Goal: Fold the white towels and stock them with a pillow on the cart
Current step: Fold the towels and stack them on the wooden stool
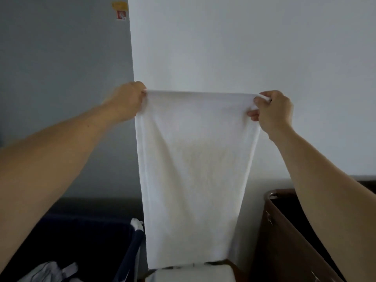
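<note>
Before the wall, white towel (193,169), left hand (128,100), right hand (272,110) gripping top corners

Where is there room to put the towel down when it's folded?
Both hands, left hand and right hand, hold the white towel up. Right below its hem, the white flat top looks bare. The dark bin at left holds crumpled cloth; the brown bin at right looks dark inside.

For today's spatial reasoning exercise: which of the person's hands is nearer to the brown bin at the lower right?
Right. The right hand grips the towel's top corner above the brown bin; the left hand grips the opposite corner, farther away.
</note>
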The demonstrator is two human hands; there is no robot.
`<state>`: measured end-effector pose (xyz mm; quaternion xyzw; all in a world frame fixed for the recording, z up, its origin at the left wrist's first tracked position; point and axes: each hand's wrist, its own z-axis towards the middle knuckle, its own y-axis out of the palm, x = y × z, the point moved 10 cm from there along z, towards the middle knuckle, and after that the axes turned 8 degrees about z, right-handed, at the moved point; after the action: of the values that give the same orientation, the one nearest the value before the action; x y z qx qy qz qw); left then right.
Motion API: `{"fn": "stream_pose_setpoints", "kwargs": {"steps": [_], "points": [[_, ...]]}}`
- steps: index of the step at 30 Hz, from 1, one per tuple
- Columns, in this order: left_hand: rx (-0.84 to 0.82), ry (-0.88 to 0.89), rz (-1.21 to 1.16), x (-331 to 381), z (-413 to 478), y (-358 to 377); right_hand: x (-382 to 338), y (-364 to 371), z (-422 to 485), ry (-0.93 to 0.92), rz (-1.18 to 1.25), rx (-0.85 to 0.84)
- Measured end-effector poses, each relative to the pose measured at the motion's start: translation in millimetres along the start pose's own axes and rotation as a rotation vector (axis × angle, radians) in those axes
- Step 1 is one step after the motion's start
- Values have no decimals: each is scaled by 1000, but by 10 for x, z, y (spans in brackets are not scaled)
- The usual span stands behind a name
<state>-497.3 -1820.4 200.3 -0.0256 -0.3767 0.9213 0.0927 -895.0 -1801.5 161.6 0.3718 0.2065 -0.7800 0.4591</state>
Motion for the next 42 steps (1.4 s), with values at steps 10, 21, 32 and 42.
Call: {"fn": "stream_pose_setpoints", "kwargs": {"steps": [10, 21, 32, 42], "points": [[-125, -32, 166, 248, -918, 58, 304, -329, -570, 62, 5, -92], [-506, 85, -1, 482, -2837, 382, 723, -1012, -2374, 353, -211, -254], [-1431, 106, -207, 837, -5273, 1045, 1537, -1595, -4386, 889, -329, -860], [-1170, -83, -222, 708, -4395, 1563, 2067, -1330, -3615, 813, -318, -588]]}}
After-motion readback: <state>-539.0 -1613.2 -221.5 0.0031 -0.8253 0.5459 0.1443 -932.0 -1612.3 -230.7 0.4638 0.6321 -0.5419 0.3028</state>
